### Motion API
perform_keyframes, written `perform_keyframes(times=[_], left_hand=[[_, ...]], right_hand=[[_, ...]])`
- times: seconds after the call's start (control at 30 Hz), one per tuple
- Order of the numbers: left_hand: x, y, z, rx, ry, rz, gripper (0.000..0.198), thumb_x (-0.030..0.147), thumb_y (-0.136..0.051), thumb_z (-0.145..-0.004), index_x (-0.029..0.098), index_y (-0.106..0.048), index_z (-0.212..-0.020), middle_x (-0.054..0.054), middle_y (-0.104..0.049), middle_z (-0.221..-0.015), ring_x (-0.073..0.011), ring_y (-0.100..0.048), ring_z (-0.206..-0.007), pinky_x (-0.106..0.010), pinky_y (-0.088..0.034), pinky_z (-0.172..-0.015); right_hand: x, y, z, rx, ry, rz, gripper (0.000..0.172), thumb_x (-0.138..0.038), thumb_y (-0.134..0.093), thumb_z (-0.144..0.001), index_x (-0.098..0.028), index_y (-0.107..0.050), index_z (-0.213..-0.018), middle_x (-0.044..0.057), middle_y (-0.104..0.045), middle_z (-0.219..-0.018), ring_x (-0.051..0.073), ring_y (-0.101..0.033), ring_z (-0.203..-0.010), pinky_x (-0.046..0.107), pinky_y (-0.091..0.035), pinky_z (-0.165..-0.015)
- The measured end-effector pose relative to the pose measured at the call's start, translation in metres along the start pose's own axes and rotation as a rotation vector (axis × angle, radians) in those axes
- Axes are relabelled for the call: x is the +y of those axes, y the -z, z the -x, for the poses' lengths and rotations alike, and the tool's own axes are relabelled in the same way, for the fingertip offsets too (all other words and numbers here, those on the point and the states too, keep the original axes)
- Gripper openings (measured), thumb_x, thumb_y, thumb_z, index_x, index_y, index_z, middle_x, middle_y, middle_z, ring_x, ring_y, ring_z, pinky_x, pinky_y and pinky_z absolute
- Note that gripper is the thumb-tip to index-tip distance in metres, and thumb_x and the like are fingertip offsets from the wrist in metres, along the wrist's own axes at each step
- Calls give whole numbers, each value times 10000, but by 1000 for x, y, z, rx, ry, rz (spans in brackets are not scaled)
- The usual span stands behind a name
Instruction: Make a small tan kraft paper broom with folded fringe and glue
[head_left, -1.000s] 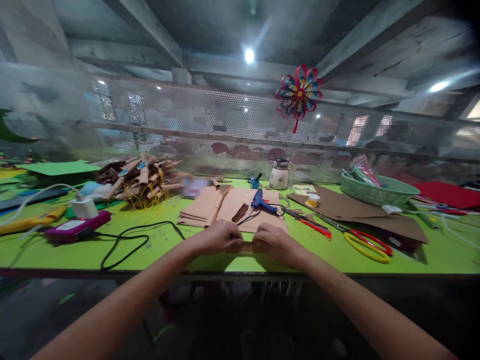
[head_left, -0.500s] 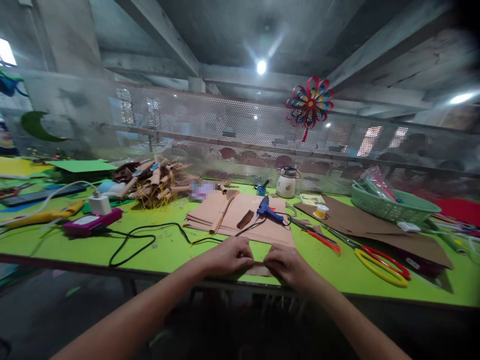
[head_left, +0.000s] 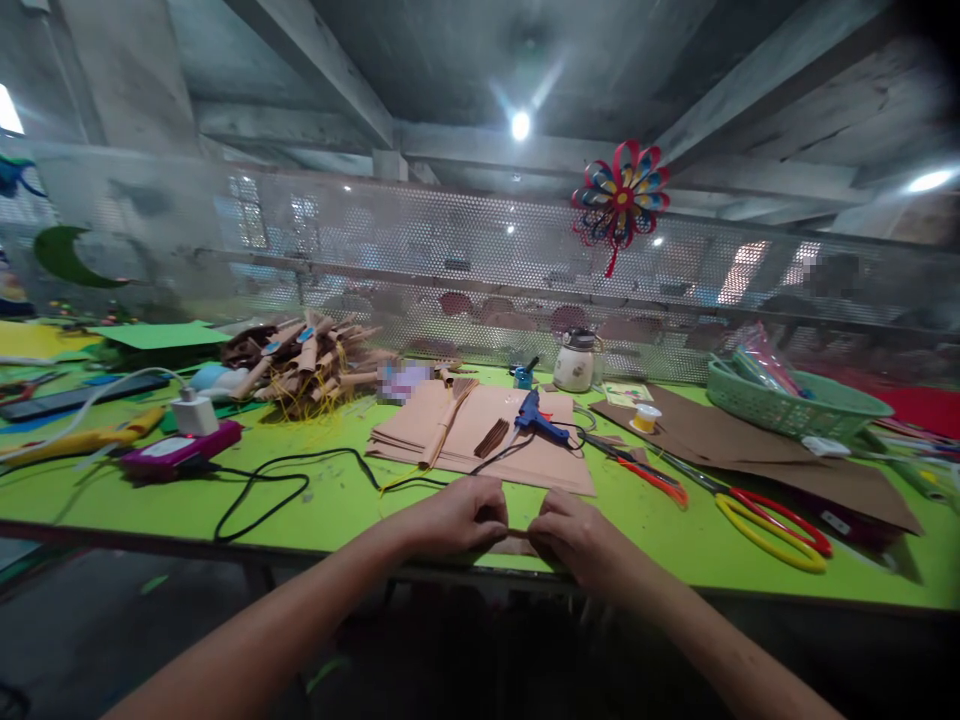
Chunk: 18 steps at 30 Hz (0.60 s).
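My left hand (head_left: 466,515) and my right hand (head_left: 568,525) are close together at the table's front edge. Both have their fingers curled in a pinch on a small piece of brown paper (head_left: 519,546), which shows between them and is partly hidden by the fingers. Just beyond lies a stack of brown paper sheets (head_left: 420,425). On it rest a blue glue gun (head_left: 541,418), a few dark brown folded strips (head_left: 491,438) and a rolled paper piece with a fringed end (head_left: 448,425).
Red-and-yellow-handled scissors (head_left: 776,525) and orange-handled scissors (head_left: 654,478) lie to the right, near a green basket (head_left: 799,405). A purple power strip (head_left: 180,450) with a black cable (head_left: 300,458) is at left. Behind it sits a pile of paper rolls (head_left: 304,365). A white jar (head_left: 574,362) stands at the back.
My hands stay almost in place, still pinching the brown paper, which now shows a narrower, folded-looking edge between them. The camera view has shifted slightly.
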<state>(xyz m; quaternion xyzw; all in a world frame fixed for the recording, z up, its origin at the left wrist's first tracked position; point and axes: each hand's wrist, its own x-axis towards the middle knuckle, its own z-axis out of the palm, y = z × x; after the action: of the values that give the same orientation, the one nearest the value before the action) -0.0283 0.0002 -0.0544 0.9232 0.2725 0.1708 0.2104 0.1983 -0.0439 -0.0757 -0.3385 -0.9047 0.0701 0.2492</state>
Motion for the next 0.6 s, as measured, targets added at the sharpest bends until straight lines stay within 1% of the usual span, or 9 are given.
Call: perform_keyframes(times=[0.1,0.23,0.37,0.43,0.53,0.6], left_hand=[[3,1,1,-1,-6,-32,56,185,-538,-794,156,-585,-785,-13,-590,-823,-121,-516,-773,-208,-391,-699],[6,2,2,-6,-23,-64,58,176,-519,-803,159,-574,-796,-19,-586,-847,-125,-511,-785,-213,-387,-701],[8,6,5,4,-60,-118,73,152,-512,-798,159,-571,-756,-15,-569,-814,-115,-508,-751,-201,-380,-670],[11,8,5,-12,-79,-160,102,138,-508,-794,157,-572,-717,-18,-568,-793,-112,-510,-735,-198,-376,-659],[15,11,2,-29,-95,-249,140,185,-520,-802,155,-571,-675,-33,-572,-774,-121,-517,-724,-209,-373,-642],[19,11,-3,-44,-87,-316,170,242,-541,-799,159,-568,-654,-35,-567,-747,-127,-513,-691,-221,-364,-608]], right_hand=[[1,-1,0,5,22,19,163,-53,-507,-821,-168,-622,-837,46,-524,-807,150,-474,-774,237,-364,-658],[1,2,0,-14,14,45,153,-71,-507,-826,-163,-624,-862,50,-517,-819,142,-478,-753,230,-364,-644],[-1,6,-1,-47,-9,118,136,-97,-505,-835,-164,-617,-798,39,-511,-789,131,-472,-716,222,-347,-614],[-2,8,-2,-64,-9,148,129,-89,-517,-821,-165,-603,-763,34,-518,-795,126,-473,-717,218,-337,-609],[-5,11,-5,-104,-14,202,102,-117,-534,-820,-163,-601,-758,33,-534,-799,121,-475,-710,220,-325,-601],[-8,13,-10,-137,-25,255,136,-181,-524,-849,-157,-609,-745,38,-542,-769,127,-476,-697,234,-314,-588]])
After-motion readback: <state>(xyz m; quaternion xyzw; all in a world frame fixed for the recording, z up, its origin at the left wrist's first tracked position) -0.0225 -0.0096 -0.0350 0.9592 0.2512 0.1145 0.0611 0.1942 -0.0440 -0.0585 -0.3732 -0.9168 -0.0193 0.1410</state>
